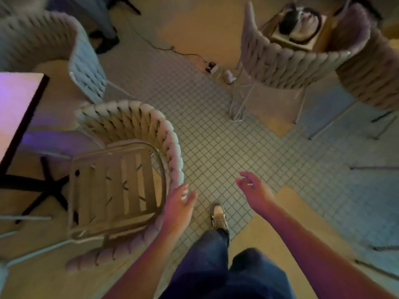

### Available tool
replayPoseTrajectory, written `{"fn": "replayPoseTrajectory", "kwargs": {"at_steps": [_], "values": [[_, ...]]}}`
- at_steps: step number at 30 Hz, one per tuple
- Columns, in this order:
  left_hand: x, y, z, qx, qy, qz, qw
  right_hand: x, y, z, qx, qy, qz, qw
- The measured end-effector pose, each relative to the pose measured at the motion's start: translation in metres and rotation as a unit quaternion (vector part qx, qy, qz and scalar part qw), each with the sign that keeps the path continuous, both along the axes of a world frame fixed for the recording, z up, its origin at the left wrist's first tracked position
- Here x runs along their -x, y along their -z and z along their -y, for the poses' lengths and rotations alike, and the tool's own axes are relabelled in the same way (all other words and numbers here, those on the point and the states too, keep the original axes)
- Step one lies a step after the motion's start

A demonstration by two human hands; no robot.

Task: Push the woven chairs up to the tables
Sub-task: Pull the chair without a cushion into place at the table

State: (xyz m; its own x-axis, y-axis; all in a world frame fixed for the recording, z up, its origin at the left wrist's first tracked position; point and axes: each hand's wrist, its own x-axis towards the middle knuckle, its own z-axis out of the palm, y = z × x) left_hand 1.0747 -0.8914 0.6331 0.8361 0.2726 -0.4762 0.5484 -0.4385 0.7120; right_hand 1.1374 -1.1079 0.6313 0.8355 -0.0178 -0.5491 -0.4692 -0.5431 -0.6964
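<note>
A woven chair [138,126] with a curved rope back and slatted seat stands below me at the left, facing a table [15,108] with a pale top and a black cross foot. My left hand [180,203] hovers with fingers apart just beside the chair's back rim, holding nothing. Over the tiled floor to the right, my right hand [254,190] is open and empty. A second woven chair [82,61] sits at the far left by the same table. Two more woven chairs, one [287,63] at the upper right and another [371,78] at the right edge, stand apart.
A cable and plug strip [210,66] lie on the floor between the chair groups. A small wooden table [302,42] carrying dark objects stands behind the upper right chair. My shoe [218,216] and jeans are below. Tiled floor lies open in the middle.
</note>
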Motion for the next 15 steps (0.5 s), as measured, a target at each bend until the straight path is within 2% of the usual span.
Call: {"fn": "replayPoseTrajectory", "kwargs": {"at_steps": [2,7,12,15], "values": [[-0.027,-0.003,-0.007,-0.006,-0.035,0.001,0.999,-0.046,-0.006,-0.013,-0.007,-0.041,0.005,0.999],[-0.074,-0.013,-0.034,-0.019,-0.2,0.009,0.98,-0.141,-0.014,-0.075,0.001,-0.167,0.024,0.986],[-0.096,-0.012,-0.055,-0.016,-0.373,0.008,0.928,-0.206,0.002,-0.148,-0.013,-0.332,0.02,0.943],[-0.103,-0.014,-0.059,-0.024,-0.472,0.002,0.881,-0.234,0.011,-0.182,-0.02,-0.421,0.014,0.907]]}}
